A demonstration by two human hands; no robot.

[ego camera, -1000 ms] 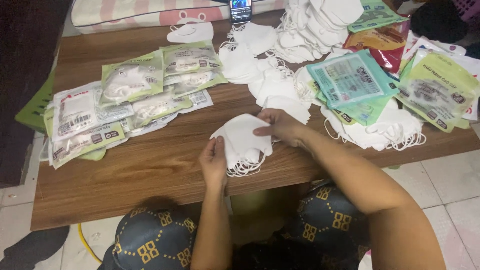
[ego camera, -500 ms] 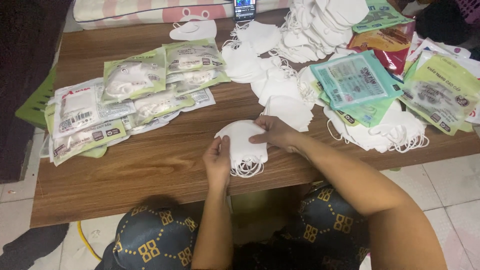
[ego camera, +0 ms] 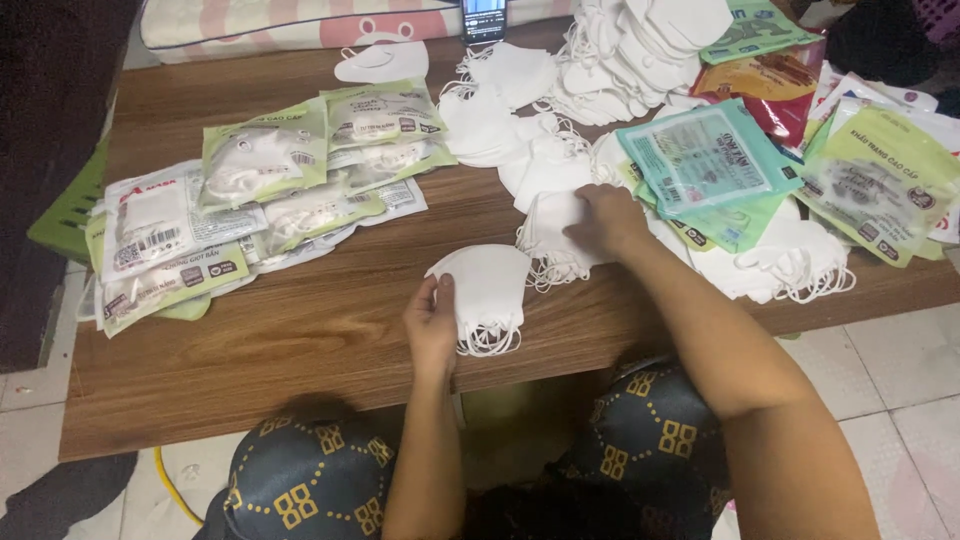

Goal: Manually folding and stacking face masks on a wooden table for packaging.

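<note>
My left hand (ego camera: 431, 319) holds a small stack of folded white face masks (ego camera: 487, 293) near the front edge of the wooden table (ego camera: 300, 340); their ear loops hang over the edge. My right hand (ego camera: 603, 219) rests farther right on another loose pile of white masks (ego camera: 548, 225), fingers pressed onto the top one.
Sealed green and white mask packets (ego camera: 265, 195) lie in a spread at the left. More loose white masks (ego camera: 640, 45) are heaped at the back. Teal and green packets (ego camera: 705, 160) lie at the right. A phone (ego camera: 484, 18) stands at the table's far edge.
My right hand has left the stack by my left hand and moved right and back onto the loose mask pile. The left hand keeps its stack in about the same place.
</note>
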